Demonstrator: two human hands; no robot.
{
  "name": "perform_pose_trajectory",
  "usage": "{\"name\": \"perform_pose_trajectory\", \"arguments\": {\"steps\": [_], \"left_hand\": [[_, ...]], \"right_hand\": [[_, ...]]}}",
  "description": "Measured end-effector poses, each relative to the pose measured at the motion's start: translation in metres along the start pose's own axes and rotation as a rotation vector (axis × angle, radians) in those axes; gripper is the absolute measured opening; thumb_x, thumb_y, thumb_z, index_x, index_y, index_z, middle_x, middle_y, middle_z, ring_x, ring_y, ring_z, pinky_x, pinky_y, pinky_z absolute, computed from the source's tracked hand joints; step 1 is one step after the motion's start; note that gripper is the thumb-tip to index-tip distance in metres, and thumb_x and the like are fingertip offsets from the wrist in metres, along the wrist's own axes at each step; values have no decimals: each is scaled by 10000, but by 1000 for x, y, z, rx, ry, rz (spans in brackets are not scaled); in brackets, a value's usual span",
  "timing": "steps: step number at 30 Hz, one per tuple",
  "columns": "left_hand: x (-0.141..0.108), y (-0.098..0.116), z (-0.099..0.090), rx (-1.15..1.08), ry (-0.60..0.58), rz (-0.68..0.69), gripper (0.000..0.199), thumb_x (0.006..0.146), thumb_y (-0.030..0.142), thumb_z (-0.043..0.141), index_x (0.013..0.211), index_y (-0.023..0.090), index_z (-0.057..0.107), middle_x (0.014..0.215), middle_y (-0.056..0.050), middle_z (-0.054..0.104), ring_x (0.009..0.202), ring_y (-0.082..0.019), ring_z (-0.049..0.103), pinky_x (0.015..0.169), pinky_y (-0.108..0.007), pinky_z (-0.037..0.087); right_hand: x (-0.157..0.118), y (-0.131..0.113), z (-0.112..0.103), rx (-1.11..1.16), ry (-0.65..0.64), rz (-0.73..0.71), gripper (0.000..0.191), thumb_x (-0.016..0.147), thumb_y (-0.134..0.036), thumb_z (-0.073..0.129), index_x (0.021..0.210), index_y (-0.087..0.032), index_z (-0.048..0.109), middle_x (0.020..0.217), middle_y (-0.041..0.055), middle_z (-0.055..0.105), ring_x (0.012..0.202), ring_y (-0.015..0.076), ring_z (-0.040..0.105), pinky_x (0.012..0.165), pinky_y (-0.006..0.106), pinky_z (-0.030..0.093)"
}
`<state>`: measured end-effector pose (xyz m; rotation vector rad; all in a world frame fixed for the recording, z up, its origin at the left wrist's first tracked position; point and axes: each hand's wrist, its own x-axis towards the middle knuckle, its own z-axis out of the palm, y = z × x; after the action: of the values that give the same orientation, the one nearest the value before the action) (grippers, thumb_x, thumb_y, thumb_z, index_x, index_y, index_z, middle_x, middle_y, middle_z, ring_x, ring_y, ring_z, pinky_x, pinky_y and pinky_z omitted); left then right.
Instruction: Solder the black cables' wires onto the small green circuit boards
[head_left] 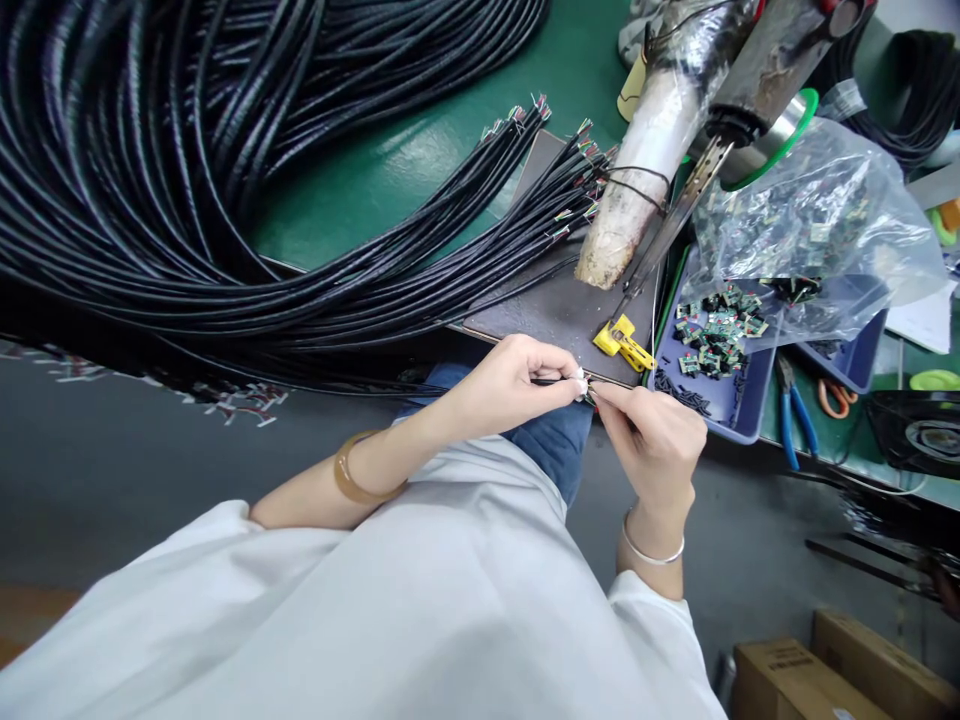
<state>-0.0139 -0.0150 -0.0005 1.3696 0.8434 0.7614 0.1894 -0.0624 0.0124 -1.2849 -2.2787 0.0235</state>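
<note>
- Cable (551, 380): black, end clamped in my left hand (517, 378), thumb against fingers, just off the near edge of the worktop (337, 215), above my lap.
- My right hand (660, 430): fingertips together right at the cable end, meeting the left fingertips. Can't tell what's between them, too small.
- Big bundle (247, 290) of black cables sweeps in from the left; stripped ends with coloured wires point right, partly over a dark board (536, 300).
- Yellow clip (624, 343) on the board's right side, below the wrapped tube (637, 180).
- Purple tray (742, 408) right of the clip: small green boards (720, 330) and short black bits (682, 392) inside. Clear bag (817, 220) partly over it.
- Blue pliers (795, 410) just right of tray, then orange scissors (834, 398).
- Cartons (802, 680) on floor, lower right.
</note>
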Motion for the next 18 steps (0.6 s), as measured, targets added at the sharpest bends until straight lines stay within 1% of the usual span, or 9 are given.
{"name": "perform_pose_trajectory", "arguments": {"steps": [3, 5, 7, 9, 11, 14, 16, 17, 18], "left_hand": [[-1, -2, 0, 36, -2, 23, 184, 858, 214, 608, 701, 119, 621, 580, 55, 392, 555, -60, 322, 503, -193, 240], [-2, -3, 1, 51, -15, 32, 179, 862, 212, 602, 710, 119, 619, 586, 53, 398, 563, -63, 333, 512, -192, 255], [-2, -2, 4, 56, -6, 46, 170, 859, 212, 605, 721, 116, 629, 586, 53, 402, 563, -63, 334, 513, -192, 259], [-2, 1, 8, 50, 35, 70, 147, 850, 197, 609, 733, 112, 639, 585, 56, 394, 557, -59, 320, 505, -191, 249], [-2, 4, 12, 14, 91, 92, 123, 837, 174, 611, 736, 111, 640, 585, 60, 392, 548, -52, 306, 496, -189, 241], [1, 7, 14, -75, 159, 89, 110, 832, 166, 611, 742, 112, 640, 597, 53, 439, 546, -49, 339, 501, -183, 275], [2, 7, 13, -105, 187, 75, 115, 835, 179, 617, 746, 112, 646, 615, 41, 480, 562, -55, 377, 519, -181, 311], [3, 7, 12, -106, 194, 72, 120, 836, 188, 622, 748, 112, 651, 624, 36, 494, 571, -57, 390, 527, -180, 324], [4, 6, 11, -102, 198, 72, 126, 837, 198, 628, 750, 111, 655, 632, 31, 507, 578, -59, 400, 533, -179, 332]], "right_hand": [[2, 0, 0, -23, -44, -6, 111, 943, -175, 636, 1039, -220, 665, 764, -23, 729, 561, 86, 542, 606, 255, 390], [3, -1, 2, -5, -59, 10, 72, 954, -184, 616, 1007, -221, 647, 733, -35, 706, 557, 78, 550, 606, 243, 396], [4, -5, 6, 17, -38, 47, 38, 953, -192, 609, 967, -217, 633, 647, -58, 636, 520, 70, 527, 580, 233, 390], [4, -9, 10, 27, 34, 112, 16, 935, -208, 633, 925, -219, 627, 567, -84, 538, 467, 64, 478, 540, 228, 375], [5, -13, 12, 26, 173, 219, 48, 906, -227, 674, 882, -230, 634, 540, -93, 490, 443, 61, 448, 502, 226, 358], [10, -16, 11, 82, 512, 379, 80, 904, -310, 670, 877, -240, 644, 567, -73, 506, 409, 68, 416, 436, 243, 326], [14, -18, 8, 199, 767, 396, 120, 928, -360, 603, 945, -245, 632, 570, -71, 485, 360, 73, 376, 389, 258, 290], [16, -19, 6, 259, 848, 395, 126, 934, -352, 579, 999, -252, 618, 573, -74, 491, 344, 77, 381, 373, 258, 284], [17, -21, 4, 306, 887, 403, 137, 941, -323, 564, 1059, -260, 597, 589, -73, 528, 342, 83, 420, 363, 253, 301]]}}
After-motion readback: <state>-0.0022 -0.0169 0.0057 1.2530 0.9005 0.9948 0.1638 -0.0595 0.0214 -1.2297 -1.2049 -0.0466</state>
